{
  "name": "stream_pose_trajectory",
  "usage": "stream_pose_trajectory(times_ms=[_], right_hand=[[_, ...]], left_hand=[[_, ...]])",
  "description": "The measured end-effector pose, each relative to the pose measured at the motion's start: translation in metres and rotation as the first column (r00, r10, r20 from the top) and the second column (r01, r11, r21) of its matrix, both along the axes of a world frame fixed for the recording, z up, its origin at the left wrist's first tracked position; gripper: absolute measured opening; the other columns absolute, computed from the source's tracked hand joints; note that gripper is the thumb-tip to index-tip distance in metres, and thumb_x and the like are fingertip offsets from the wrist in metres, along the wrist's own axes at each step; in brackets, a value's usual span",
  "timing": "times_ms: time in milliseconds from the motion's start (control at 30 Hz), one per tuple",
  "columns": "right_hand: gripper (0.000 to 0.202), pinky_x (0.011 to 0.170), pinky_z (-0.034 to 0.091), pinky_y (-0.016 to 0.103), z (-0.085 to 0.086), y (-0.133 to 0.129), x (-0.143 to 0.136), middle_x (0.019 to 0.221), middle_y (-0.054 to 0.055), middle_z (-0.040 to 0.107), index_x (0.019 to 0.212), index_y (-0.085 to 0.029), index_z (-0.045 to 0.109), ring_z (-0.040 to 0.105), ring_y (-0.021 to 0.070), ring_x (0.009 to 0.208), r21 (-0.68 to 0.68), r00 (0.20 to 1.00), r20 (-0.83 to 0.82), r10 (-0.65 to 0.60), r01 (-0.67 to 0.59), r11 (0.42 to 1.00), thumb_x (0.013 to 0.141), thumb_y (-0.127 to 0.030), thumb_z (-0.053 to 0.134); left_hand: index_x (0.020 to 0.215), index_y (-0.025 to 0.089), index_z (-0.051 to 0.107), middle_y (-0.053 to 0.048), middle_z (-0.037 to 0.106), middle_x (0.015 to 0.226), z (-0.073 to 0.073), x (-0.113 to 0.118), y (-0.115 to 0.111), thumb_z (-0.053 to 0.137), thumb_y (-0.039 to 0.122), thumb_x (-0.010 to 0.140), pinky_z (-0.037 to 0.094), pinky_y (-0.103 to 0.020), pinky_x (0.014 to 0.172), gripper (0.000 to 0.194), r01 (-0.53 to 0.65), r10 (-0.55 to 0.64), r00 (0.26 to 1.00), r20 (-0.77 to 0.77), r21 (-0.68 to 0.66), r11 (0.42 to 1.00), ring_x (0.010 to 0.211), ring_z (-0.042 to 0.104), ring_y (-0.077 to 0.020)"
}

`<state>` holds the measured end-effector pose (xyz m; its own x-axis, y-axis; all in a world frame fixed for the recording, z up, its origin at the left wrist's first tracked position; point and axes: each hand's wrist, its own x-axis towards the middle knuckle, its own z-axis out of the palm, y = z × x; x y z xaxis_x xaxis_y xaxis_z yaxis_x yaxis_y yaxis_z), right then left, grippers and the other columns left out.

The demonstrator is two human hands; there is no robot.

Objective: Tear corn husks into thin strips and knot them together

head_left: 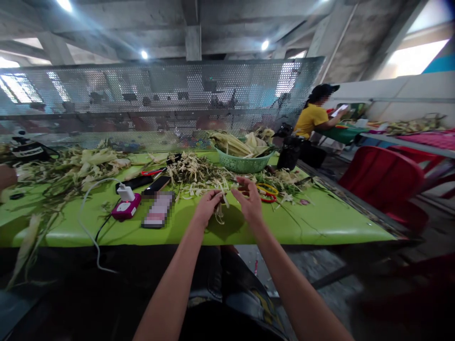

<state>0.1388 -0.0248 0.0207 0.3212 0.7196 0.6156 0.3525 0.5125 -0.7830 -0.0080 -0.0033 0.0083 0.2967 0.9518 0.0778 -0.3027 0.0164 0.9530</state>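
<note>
My left hand (pixel 209 206) pinches a thin, pale strip of corn husk (pixel 220 217) whose ends dangle below the fingers. Just to the right, my right hand (pixel 250 201) is raised with thumb and fingers apart, holding nothing I can see. Beyond both hands lies a heap of small, pale, twisted husk pieces (pixel 192 168). Close to my right hand, a yellow ring-shaped handle (pixel 267 188) and a red one (pixel 269 199) lie on the table. A green plastic basket (pixel 244 163) full of dried corn husks (pixel 236 143) stands behind.
On the green tabletop (pixel 199 234) to the left are a phone (pixel 158 209), a dark phone (pixel 157 184), a purple socket block (pixel 126 207) with a charger and cable, and loose husks (pixel 88 163). A perforated metal panel (pixel 159 104) stands behind. Right are a seated person (pixel 313 118) and red chairs (pixel 382 173).
</note>
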Motion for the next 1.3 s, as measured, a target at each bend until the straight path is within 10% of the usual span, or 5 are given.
stream_pose_trajectory(times_ms=[200, 433, 700, 833, 1300], right_hand=[[0.008, 0.090, 0.043, 0.041, 0.001, -0.004, -0.004, 0.097, 0.007, 0.061, 0.083, -0.024, 0.070, 0.056, 0.0241, 0.100, 0.177, 0.960, 0.274, -0.059, 0.010, 0.984, 0.079, -0.029, 0.065], [0.026, 0.077, 0.045, 0.037, -0.009, 0.002, 0.001, 0.077, 0.005, 0.059, 0.070, -0.020, 0.066, 0.056, 0.0219, 0.081, -0.015, 0.946, 0.320, -0.048, 0.056, 0.998, 0.080, -0.044, 0.063], [0.035, 0.063, 0.043, 0.029, -0.013, 0.006, -0.005, 0.070, 0.001, 0.061, 0.073, -0.019, 0.068, 0.055, 0.0167, 0.067, -0.305, 0.955, -0.079, 0.286, -0.297, 0.905, 0.073, -0.054, 0.066], [0.035, 0.049, 0.032, 0.025, -0.015, 0.004, -0.009, 0.053, -0.004, 0.052, 0.062, -0.017, 0.061, 0.042, 0.0103, 0.049, -0.319, 0.912, -0.316, 0.260, -0.360, 0.877, 0.065, -0.050, 0.074], [0.032, 0.053, 0.035, 0.025, -0.013, 0.003, -0.005, 0.058, -0.003, 0.056, 0.065, -0.018, 0.064, 0.044, 0.0112, 0.053, -0.302, 0.930, -0.223, 0.291, -0.350, 0.887, 0.072, -0.049, 0.068]], left_hand=[[0.086, 0.017, 0.064, 0.000, 0.063, 0.073, -0.005, 0.002, 0.006, 0.067, 0.029, 0.072, 0.041, -0.021, 0.062, 0.020, -0.067, 0.080, 0.993, -0.090, 0.147, 0.987, 0.063, 0.053, -0.0096], [0.091, 0.016, 0.068, -0.003, 0.066, 0.081, -0.007, 0.002, 0.010, 0.063, 0.027, 0.075, 0.043, -0.024, 0.068, 0.020, -0.137, 0.164, 0.978, -0.132, 0.191, 0.972, 0.071, 0.055, -0.0124], [0.092, 0.019, 0.074, -0.005, 0.069, 0.087, 0.000, 0.002, 0.006, 0.055, 0.015, 0.073, 0.045, -0.026, 0.069, 0.027, -0.068, 0.113, 0.981, -0.158, 0.265, 0.962, 0.076, 0.056, -0.0154], [0.094, 0.020, 0.074, -0.005, 0.071, 0.082, 0.002, 0.003, 0.005, 0.056, 0.016, 0.071, 0.046, -0.031, 0.078, 0.030, 0.001, 0.030, 0.989, -0.145, 0.210, 0.978, 0.078, 0.058, -0.0179], [0.103, 0.018, 0.069, -0.005, 0.069, 0.093, 0.000, 0.000, 0.006, 0.054, 0.019, 0.077, 0.043, -0.031, 0.086, 0.029, -0.016, 0.079, 0.976, -0.203, 0.293, 0.956, 0.086, 0.058, -0.0175]])
